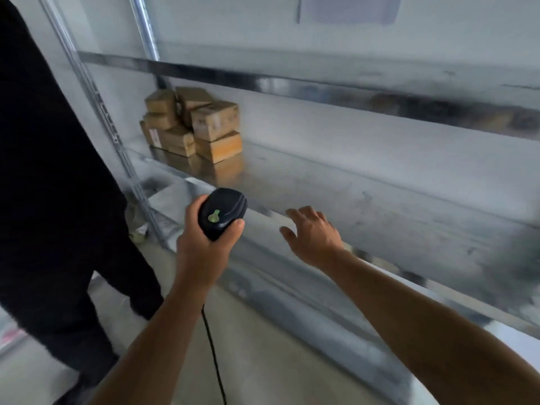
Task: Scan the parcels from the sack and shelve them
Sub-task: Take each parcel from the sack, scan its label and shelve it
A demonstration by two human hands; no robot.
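My left hand (pixel 204 244) grips a black barcode scanner (pixel 223 211) with a green trigger, its cable hanging down toward the floor. My right hand (pixel 314 232) is empty with fingers spread, hovering at the front edge of a metal shelf (pixel 365 206). Several brown cardboard parcels (pixel 194 127) are stacked at the far left end of that shelf, well beyond both hands. No sack is in view.
A person in black clothing (pixel 52 185) stands close on the left, beside the shelf's upright post (pixel 96 97). An upper shelf rail (pixel 321 89) runs above. A lower shelf level (pixel 292 287) and pale floor (pixel 263 361) lie below my arms.
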